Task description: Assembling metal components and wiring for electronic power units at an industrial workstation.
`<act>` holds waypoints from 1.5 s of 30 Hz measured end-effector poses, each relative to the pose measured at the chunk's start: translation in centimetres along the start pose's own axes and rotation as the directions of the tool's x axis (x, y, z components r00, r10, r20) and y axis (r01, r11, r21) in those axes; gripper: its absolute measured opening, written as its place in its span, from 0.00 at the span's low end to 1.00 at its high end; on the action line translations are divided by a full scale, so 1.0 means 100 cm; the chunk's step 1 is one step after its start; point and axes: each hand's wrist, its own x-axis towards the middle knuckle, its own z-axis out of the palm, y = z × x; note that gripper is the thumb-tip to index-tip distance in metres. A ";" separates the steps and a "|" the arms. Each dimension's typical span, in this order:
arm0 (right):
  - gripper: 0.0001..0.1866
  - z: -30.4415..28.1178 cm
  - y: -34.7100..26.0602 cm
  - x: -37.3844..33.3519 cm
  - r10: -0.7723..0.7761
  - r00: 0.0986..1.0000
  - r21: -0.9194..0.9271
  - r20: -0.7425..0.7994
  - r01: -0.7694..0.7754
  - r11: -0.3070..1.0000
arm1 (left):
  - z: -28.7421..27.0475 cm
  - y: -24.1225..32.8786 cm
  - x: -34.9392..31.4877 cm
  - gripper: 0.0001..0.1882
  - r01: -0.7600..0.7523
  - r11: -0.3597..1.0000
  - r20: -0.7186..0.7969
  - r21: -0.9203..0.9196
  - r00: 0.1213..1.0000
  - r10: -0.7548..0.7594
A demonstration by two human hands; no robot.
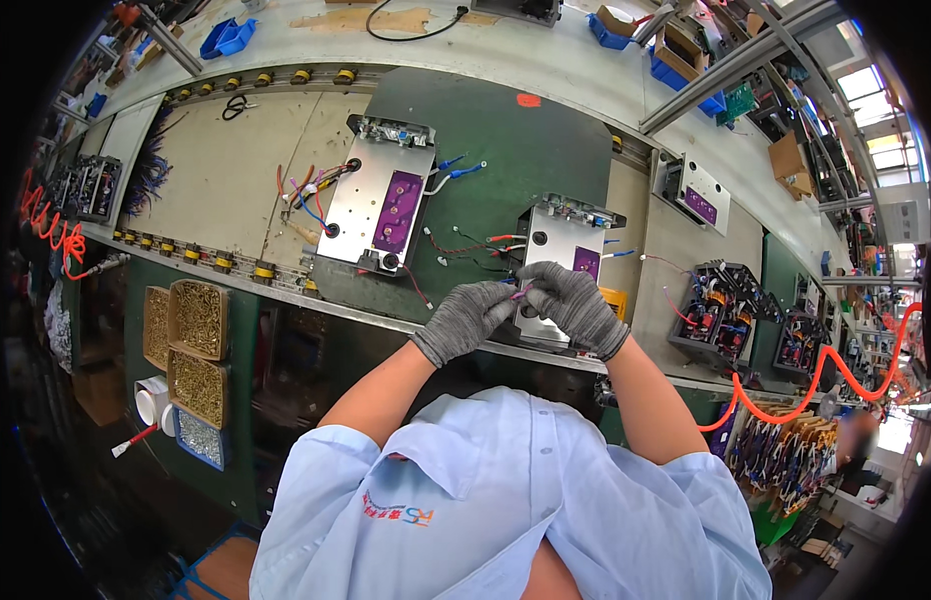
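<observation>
Both my hands wear grey knit gloves and meet at the front edge of the work line. Between their fingertips is a thin purple wire; its ends are hidden. My left hand pinches it from the left, fingers closed. From the right, my right hand pinches it too, over the nearer metal-cased unit. That unit has a silver top and a purple panel, and red and black leads come out on its left. Further left, a larger silver unit with a purple panel lies on the dark green board.
Bins of brass screws and a blue tray of silver parts sit at the lower left. Open units with exposed parts stand to the right. Coiled orange hoses hang at both sides. A roller track runs along the line.
</observation>
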 end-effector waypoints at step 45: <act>0.35 -0.015 0.021 0.004 0.338 0.934 -0.720 0.117 -0.155 0.677 | 0.020 -0.081 0.024 0.20 0.299 0.900 0.440 -0.318 0.887 -0.140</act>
